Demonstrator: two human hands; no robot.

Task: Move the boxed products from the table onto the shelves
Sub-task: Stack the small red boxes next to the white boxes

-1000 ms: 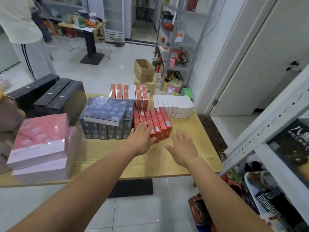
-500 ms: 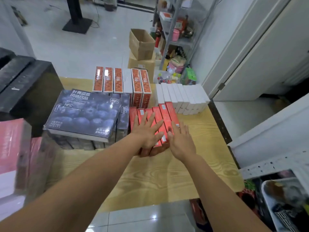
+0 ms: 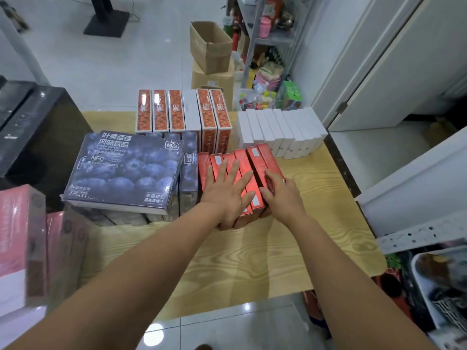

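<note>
I'm looking at six red cardboard boxes [image 3: 242, 160] standing on edge in a tight row, mid-table, on the pale wood-grain table [image 3: 252, 261]. My left hand [image 3: 225, 195] is lying flat across their tops, fingers straight and spread, gripping nothing. My right hand [image 3: 283, 198] is cupping the row's right end, fingers bending over the outer box and thumb pressing on top.

Bare wood is running from the row to the near edge, and rightwards to the table's right edge. On the left the row is touching a block of upright dark blue boxes, with one flat blueberry-print blue box [image 3: 121, 173] lying on top. Just behind are five orange-printed boxes [image 3: 174, 112] with one white one between them, then a row of plain white boxes [image 3: 278, 130]; I can't count those surely. Blurred pink boxes [image 3: 15, 236] are sitting far left, and a white metal shelf frame [image 3: 417, 236] is beside the table's right edge.
</note>
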